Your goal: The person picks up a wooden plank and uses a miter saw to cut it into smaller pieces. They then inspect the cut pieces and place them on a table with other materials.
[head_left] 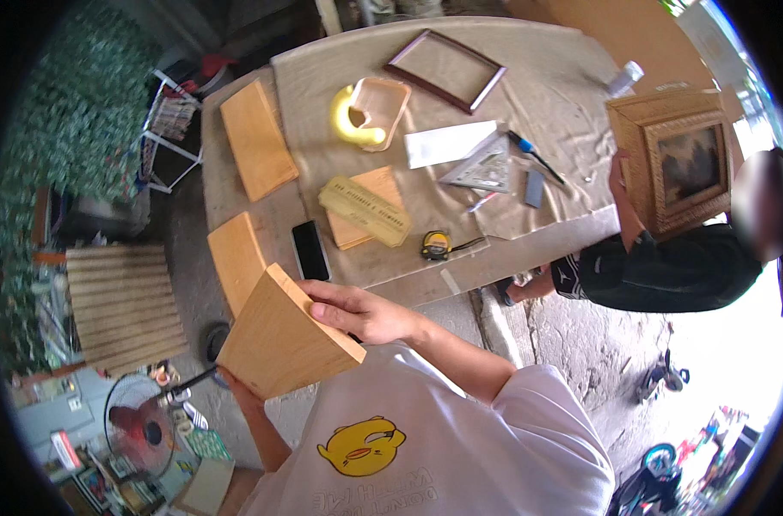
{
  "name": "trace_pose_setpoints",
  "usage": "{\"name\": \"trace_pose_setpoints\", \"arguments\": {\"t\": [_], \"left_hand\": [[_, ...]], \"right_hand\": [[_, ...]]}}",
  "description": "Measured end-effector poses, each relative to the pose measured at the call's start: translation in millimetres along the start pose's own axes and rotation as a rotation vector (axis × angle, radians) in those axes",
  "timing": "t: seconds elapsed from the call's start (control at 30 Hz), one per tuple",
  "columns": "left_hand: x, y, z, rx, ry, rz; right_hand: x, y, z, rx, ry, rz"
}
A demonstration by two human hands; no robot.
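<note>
Left hand (243,390) at lower left corner of wooden board (284,344), right hand (370,316) gripping its upper right edge; board tilted before white shirt (503,456); on cloth-covered table (533,95) beyond: black phone (311,250), yellow-black tape measure (436,246), triangular set square (484,170), dark rectangular frame (400,66); at right, another person (679,279) holding framed picture (692,168)

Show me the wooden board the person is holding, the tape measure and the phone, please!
Wooden board (284,340): head view, on the middle of its broad flat face.
Tape measure (435,245): head view, on its yellow-and-black case.
Phone (310,250): head view, on the middle of its dark face.
</note>
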State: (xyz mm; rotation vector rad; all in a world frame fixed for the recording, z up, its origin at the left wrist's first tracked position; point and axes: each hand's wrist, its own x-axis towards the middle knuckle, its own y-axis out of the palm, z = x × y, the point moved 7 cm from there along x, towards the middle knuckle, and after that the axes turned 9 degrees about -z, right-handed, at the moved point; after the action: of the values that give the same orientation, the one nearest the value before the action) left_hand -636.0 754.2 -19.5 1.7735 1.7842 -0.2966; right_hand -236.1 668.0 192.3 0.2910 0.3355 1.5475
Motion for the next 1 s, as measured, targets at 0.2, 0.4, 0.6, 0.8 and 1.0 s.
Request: {"name": "trace_pose_setpoints", "arguments": {"t": [0.2, 0.4, 0.6, 0.8, 1.0], "left_hand": [[36.3, -0.4, -5.9, -0.069, -0.108, -0.003], [68.8, 37.1, -13.8, -0.053, -0.145, 0.156], [108.1, 79.3, -19.7, -0.05, -0.203, 0.273], [106.6, 138.2, -36.3, 0.004, -0.249, 0.438], [130.9, 162.8, -21.6, 0.252, -0.292, 0.54]], "right_hand": [[-15.2, -33.4, -1.5, 0.014, 0.012, -0.166], [-36.2, -45.8, 2.4, -0.063, -0.037, -0.336], [-58.6, -39.8, -0.1, -0.151, -0.072, -0.571], [-96.8, -23.1, -19.1, -0.251, 0.035, -0.9], [-146.0, 11.2, -39.2, -0.32, 0.052, -1.19]]}}
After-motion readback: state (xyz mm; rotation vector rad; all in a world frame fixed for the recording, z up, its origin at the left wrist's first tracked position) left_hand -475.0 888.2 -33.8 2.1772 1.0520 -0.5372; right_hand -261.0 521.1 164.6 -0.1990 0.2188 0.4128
